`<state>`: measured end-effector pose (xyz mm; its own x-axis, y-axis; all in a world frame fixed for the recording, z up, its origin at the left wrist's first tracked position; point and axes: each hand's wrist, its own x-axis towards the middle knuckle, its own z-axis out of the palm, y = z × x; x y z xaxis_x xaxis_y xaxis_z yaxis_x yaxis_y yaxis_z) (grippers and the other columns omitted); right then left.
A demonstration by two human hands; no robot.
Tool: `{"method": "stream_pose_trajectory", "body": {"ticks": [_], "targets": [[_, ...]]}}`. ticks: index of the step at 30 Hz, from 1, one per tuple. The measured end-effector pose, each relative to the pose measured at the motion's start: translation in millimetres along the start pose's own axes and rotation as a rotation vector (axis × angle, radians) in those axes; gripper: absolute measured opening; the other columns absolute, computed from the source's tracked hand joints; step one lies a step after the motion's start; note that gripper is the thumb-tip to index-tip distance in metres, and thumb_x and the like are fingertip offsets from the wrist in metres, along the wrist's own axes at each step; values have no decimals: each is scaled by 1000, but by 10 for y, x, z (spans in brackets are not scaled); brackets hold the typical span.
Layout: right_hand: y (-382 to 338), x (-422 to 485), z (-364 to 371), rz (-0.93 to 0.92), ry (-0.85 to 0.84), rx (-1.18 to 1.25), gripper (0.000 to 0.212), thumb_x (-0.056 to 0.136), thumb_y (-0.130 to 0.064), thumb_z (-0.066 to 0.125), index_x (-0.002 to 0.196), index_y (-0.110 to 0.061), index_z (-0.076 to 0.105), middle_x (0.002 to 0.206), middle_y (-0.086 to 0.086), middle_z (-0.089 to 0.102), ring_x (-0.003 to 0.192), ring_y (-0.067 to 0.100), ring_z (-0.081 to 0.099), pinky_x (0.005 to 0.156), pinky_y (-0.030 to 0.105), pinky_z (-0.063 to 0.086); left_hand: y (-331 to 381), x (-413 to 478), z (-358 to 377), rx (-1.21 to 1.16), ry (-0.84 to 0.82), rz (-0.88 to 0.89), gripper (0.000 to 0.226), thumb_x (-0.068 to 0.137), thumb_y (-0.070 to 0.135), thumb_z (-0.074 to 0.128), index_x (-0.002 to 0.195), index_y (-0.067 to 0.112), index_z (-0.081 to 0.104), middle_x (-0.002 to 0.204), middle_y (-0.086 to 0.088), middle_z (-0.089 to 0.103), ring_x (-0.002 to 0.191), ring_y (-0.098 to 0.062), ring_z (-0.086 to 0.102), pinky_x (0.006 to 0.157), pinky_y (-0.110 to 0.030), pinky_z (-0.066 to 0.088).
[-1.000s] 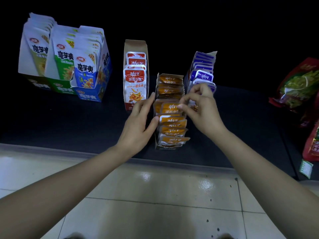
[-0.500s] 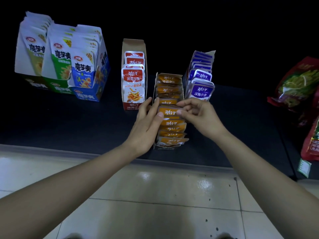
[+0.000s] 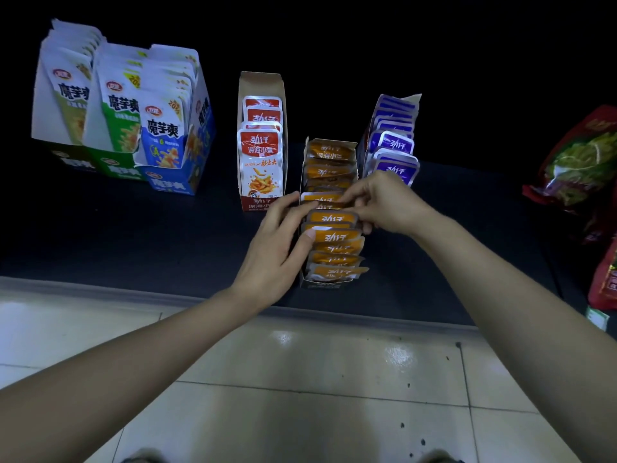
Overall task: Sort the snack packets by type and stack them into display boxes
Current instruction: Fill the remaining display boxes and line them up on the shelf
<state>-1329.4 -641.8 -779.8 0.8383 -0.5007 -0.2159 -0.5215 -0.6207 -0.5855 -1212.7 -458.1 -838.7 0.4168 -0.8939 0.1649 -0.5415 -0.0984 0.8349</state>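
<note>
While both hands are busy in the middle of the row, the orange packets [image 3: 337,252] stand one behind another in a narrow display box [image 3: 320,284], sitting about dead centre on the dark surface [image 3: 133,235], close to its front edge.

The left hand [image 3: 277,248] comes in from 7 o'clock. Its thumb is pressed on the face of a packet midway down the row, and its fingers [image 3: 283,203] curl onto the left edge of packets a bit further back, so it's got a small bunch pinched.

The right hand [image 3: 384,202] comes in from 4 o'clock, fingers bent tight and pinching the top edges of the packets in the middle of the row, right across from the left one.

At 11 o'clock from that box, just beside it, are red packets [image 3: 262,155] in their own tall box. At 1 o'clock, purple packets [image 3: 395,155] are boxed the same way. Way out at 10 o'clock, white pouches [image 3: 117,111] fill three boxes side by side. Big bags [image 3: 581,168] lie at 3 o'clock by the frame edge. The tiled floor [image 3: 300,379] is at 6 o'clock.
</note>
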Motion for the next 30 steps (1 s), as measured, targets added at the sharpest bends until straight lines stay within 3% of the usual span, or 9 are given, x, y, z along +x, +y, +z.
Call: {"method": "stream_pose_trajectory", "body": {"ticks": [3,9,13,15,18,20,23,30], "targets": [[15,-14,57,-74,98,-53,8,90,-23,67,96,-18,70,74,-5,68,62,10,66,70,37,59,4,-6,-18,-25,-10,2,52,97,48,35,146,30,37,150,7,28,138,-4,30,110,-35,38],[152,-145,154,-147,346,59,15,85,-22,72,99,-16,75,96,-3,63,89,14,60,80,42,55,50,11,-37,17,-6,44,60,100,38,39,154,28,17,157,7,19,144,-5,21,113,-29,30],[122,-186,139,-226,298,55,21,88,-14,69,108,-10,73,106,0,65,101,12,60,89,32,53,34,42,-44,61,-2,62,57,99,45,33,151,22,29,156,10,26,143,-2,22,115,-22,22],[115,-214,123,-231,303,75,25,93,-17,63,117,-13,69,110,-2,65,103,9,60,88,26,52,46,33,-49,71,-3,95,52,99,44,32,146,22,38,153,8,33,140,-4,28,112,-18,24],[103,-205,93,-188,374,109,28,98,-18,54,124,-14,64,110,-6,64,100,5,61,87,23,52,36,1,-50,87,-13,126,47,100,42,32,141,22,42,142,8,45,131,-6,37,108,-24,32],[95,-151,92,-171,396,-31,28,95,-18,59,123,-16,65,106,-4,58,96,4,54,83,16,47,19,1,-45,92,-8,120,45,100,42,32,139,22,43,136,8,49,127,-6,40,105,-29,36],[67,-49,105,-101,369,-174,33,88,-24,69,120,-18,67,102,-6,43,94,7,44,77,22,40,-1,3,-45,105,-8,121,43,101,40,33,138,22,44,135,7,49,126,-8,40,103,-30,37],[39,81,37,-48,235,-161,16,81,-24,76,95,-20,68,105,-7,46,98,8,44,79,25,42,-12,-18,-57,113,-9,142,45,101,40,33,142,24,41,139,8,45,129,-6,37,106,-23,32]]}}
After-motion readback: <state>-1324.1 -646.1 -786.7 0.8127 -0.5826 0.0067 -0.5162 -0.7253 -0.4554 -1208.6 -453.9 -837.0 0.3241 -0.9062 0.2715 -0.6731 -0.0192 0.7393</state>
